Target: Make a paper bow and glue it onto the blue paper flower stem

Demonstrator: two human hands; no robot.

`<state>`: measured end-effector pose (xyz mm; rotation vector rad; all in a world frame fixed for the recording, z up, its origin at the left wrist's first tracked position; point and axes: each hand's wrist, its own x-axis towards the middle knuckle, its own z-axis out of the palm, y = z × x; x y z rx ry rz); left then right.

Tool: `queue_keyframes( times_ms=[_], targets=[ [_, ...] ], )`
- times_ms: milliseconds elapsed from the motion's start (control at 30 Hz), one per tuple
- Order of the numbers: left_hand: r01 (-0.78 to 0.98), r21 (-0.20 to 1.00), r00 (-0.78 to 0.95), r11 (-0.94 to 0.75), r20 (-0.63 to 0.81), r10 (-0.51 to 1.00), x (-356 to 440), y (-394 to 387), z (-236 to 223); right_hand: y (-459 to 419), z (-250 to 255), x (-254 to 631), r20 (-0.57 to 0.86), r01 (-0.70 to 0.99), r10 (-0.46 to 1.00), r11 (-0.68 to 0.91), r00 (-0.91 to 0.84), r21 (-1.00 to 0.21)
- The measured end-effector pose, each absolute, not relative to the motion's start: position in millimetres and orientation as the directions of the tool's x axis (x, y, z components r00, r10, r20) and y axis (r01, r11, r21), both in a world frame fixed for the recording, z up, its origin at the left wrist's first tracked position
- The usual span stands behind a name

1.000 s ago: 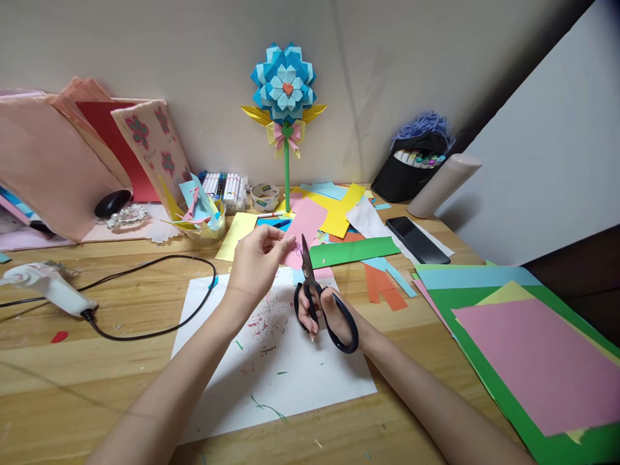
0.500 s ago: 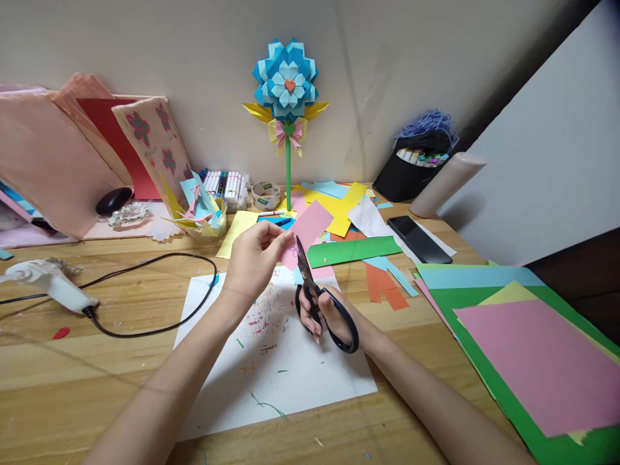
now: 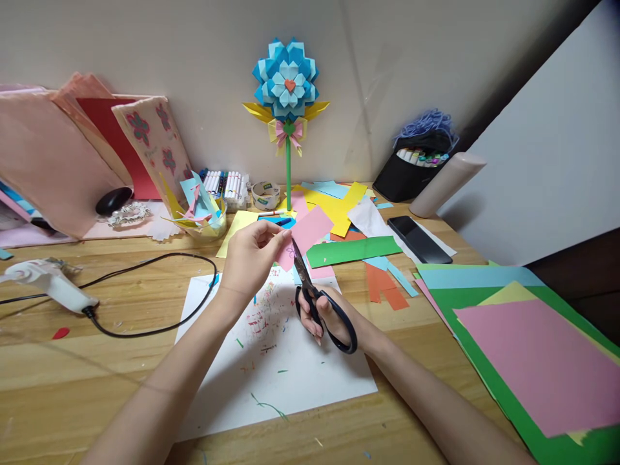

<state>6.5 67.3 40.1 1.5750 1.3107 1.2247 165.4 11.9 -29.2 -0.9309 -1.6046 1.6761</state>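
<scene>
My left hand (image 3: 252, 258) pinches a small pink paper piece (image 3: 308, 234) with a flower drawn near its edge, holding it above the white sheet (image 3: 290, 374). My right hand (image 3: 329, 316) grips black-handled scissors (image 3: 314, 298), fingers through the loops. The blades point up and left, their tips meeting the lower edge of the pink piece. Both hands hover over the middle of the wooden desk (image 3: 97, 361).
A glue gun (image 3: 48, 284) with black cable lies at left. Coloured paper sheets (image 3: 527, 342) are stacked at right. Behind stand a paper flower (image 3: 287, 90), markers (image 3: 225, 186), a tape roll (image 3: 265, 194), a scrap bowl (image 3: 203, 219), a phone (image 3: 417, 239) and a pen holder (image 3: 411, 169).
The scissors' tips have swung left and into the pink piece's edge. My left hand has turned the pink piece slightly and lifted it a little.
</scene>
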Motion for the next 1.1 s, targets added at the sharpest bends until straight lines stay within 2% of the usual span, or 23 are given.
queue_keyframes(
  times_ms=[233,467,833,1100],
  targets=[
    [0.105,0.994,0.018,-0.017,0.015,1.0,12,64,48,12,-26,163,0.001,-0.066,0.859,-0.038,-0.512,-0.997],
    [0.043,0.99,0.069,0.131,-0.134,0.989,12,63,53,16,-26,164,0.01,-0.152,0.856,-0.079,-0.516,-0.985],
    [-0.044,0.967,0.291,0.25,-0.227,0.929,17,60,47,18,-36,162,0.094,-0.254,0.903,-0.018,-0.42,-0.967],
    [-0.077,0.948,0.316,0.309,-0.271,0.909,21,57,43,17,-33,161,0.105,-0.27,0.911,-0.008,-0.399,-0.963]
  ],
)
